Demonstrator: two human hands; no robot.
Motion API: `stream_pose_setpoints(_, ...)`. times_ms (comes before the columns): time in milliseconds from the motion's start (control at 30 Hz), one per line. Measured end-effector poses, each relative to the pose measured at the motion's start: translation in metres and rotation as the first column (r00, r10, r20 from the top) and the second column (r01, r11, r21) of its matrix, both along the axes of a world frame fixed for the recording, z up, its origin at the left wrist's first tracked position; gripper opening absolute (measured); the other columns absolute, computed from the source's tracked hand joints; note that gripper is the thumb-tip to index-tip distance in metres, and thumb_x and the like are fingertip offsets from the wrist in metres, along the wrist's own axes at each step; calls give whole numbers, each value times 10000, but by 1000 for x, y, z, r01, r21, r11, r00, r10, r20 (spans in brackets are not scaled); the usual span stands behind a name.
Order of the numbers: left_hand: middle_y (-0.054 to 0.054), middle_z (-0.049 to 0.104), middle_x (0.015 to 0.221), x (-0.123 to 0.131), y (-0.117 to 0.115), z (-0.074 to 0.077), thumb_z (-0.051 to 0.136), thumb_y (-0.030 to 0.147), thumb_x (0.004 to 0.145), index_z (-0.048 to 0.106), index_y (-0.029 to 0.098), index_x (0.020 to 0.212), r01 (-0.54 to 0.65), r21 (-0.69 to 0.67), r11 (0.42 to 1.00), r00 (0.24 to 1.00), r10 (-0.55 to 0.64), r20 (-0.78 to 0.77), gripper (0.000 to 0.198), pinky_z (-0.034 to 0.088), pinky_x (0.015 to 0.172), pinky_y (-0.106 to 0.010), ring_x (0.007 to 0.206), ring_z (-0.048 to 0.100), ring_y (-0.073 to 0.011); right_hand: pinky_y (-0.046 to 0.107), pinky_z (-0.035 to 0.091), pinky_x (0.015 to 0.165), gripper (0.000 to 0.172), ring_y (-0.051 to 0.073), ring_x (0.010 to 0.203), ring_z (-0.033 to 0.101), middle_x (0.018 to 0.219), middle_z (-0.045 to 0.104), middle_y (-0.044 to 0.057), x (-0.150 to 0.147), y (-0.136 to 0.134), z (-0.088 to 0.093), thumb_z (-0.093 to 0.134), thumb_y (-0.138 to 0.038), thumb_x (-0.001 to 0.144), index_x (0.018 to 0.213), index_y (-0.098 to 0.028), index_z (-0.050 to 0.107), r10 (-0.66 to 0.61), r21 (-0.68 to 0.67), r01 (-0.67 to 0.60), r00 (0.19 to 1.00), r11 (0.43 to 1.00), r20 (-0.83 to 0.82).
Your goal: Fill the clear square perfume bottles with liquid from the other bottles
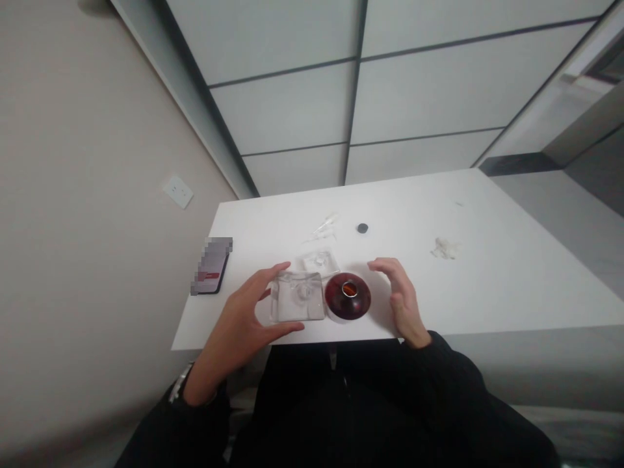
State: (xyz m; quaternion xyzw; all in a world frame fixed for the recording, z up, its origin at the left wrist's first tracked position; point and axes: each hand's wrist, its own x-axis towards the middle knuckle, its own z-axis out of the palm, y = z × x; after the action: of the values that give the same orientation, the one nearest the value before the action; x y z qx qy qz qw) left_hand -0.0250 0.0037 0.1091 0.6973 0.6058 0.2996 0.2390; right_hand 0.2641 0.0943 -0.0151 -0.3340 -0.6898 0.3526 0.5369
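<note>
My left hand [248,315] is wrapped round the left side of a clear, square glass-like container [298,298], thumb at its near edge and fingers at its far edge. Touching or very close to its right side is a round dark red object [348,296] with a ringed opening on top. My right hand [400,299] is just right of the red object, fingers curved and apart, holding nothing. Behind the container lies a smaller clear piece [320,261] on the white table [487,273].
A phone [212,265] lies at the table's left edge. Thin clear pieces [325,227] and a small dark disc [362,228] are farther back. Some crumpled, pale material [444,248] sits to the right. A wall with a socket [179,191] borders the left side.
</note>
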Motion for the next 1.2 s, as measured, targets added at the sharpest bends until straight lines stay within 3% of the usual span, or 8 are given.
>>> stream_pose_setpoints(100,-103,617,1527,3,6,8,847,546,825,484,326,1539,57,44,997,995,-53,-80,830,636,1033,-504,1348,647,-320,431,501,880,388,257,970,629,994,657,60,0,0,2,460,-579,1069,1027,-258,673,-82,17,82,997,997,-2)
stream_pose_setpoints(200,-117,614,1525,5,10,15,843,560,825,488,303,1516,65,70,995,991,-56,-122,819,637,1033,-505,1344,653,-327,389,499,782,293,228,848,621,883,650,37,-2,0,5,508,-465,1069,931,-246,645,-125,24,125,992,992,9)
stream_pose_setpoints(367,-99,689,1401,7,15,24,855,571,798,543,279,1404,62,104,993,983,-43,-176,741,655,1004,-487,1254,712,-316,377,495,728,294,217,781,613,819,645,31,-5,0,10,505,-427,1067,872,-241,621,-175,18,174,984,985,26)
stream_pose_setpoints(733,-96,714,1363,12,21,35,848,484,837,514,253,1439,193,150,970,910,-119,-398,726,612,1055,-466,1210,726,-299,360,474,705,315,205,748,603,782,635,17,-6,0,11,503,-415,1067,822,-240,595,-204,18,203,978,979,34)
stream_pose_setpoints(1200,-97,708,1384,17,27,42,801,528,872,525,257,1450,240,155,958,889,-153,-431,695,601,1024,-444,1237,705,-298,369,478,695,359,208,735,597,765,633,24,-7,0,13,476,-443,1075,798,-245,593,-208,4,208,978,978,32)
